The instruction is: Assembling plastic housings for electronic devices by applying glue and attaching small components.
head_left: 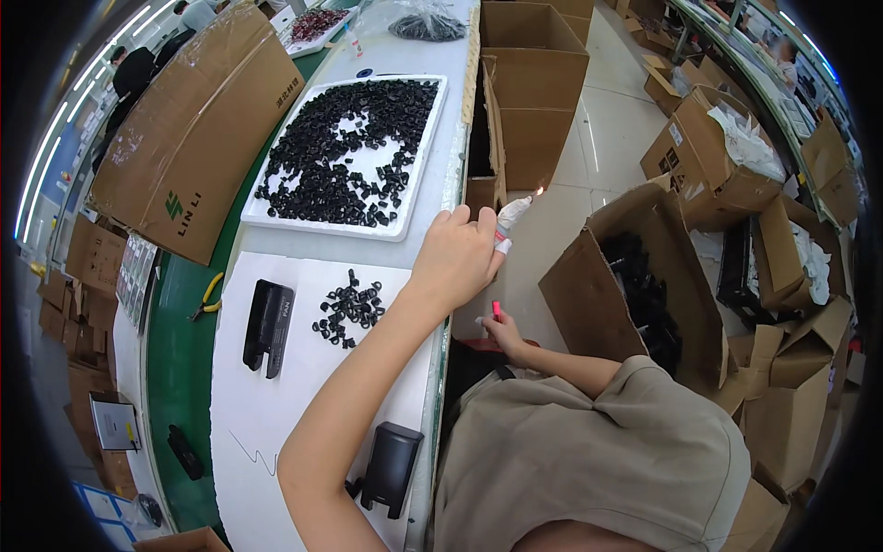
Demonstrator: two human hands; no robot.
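Observation:
My left hand (458,253) is closed around a small white squeeze tube (513,214), held out past the table's right edge. A small flame (539,190) burns at the tube's tip, which points up and to the right. Lower down, my right hand (503,333) is closed on a pink lighter (497,310), apart from the tube. Under my left forearm's side lies a loose pile of small black plastic parts (349,308) on white paper. Left of it is a black plastic housing (268,327); another dark housing (392,467) lies by my left elbow.
A white tray (402,216) full of small black parts sits farther up the table. Yellow-handled pliers (211,296) lie on the green strip at left. Open cardboard boxes (607,304) stand on the floor at right, one with black items. A large carton (198,138) stands far left.

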